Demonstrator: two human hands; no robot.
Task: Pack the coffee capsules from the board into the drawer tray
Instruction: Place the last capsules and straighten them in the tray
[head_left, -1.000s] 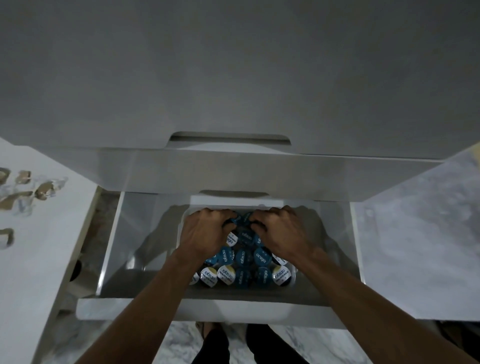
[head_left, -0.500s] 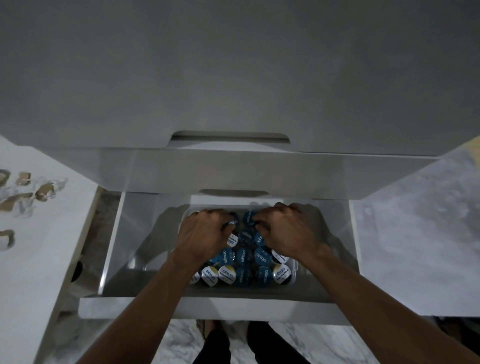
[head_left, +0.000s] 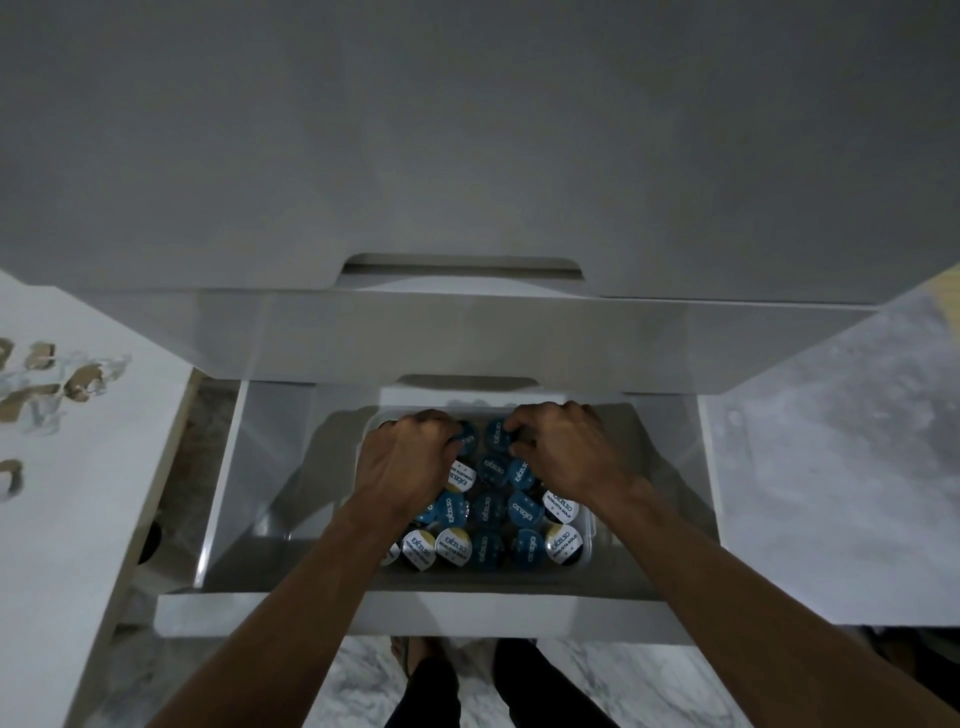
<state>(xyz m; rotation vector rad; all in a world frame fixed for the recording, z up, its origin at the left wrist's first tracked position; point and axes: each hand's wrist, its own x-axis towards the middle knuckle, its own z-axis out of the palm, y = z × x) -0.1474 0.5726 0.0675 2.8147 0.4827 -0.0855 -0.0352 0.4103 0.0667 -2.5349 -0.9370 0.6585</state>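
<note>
hands (head_left: 410, 457) spread wider over excelso capsules (head_left: 488, 512).

An open drawer (head_left: 223, 493) sits below a closed cabinet front (head_left: 467, 130). Inside it, toward the middle, lies a tray (head_left: 589, 525) packed with rows of coffee capsules (head_left: 488, 512). The left hand (head_left: 405, 462) and right hand (head_left: 561, 457) rest side by side on the far capsules. A counter (head_left: 78, 493) lies to the left of the drawer, floor (head_left: 831, 467) to the right.
</note>
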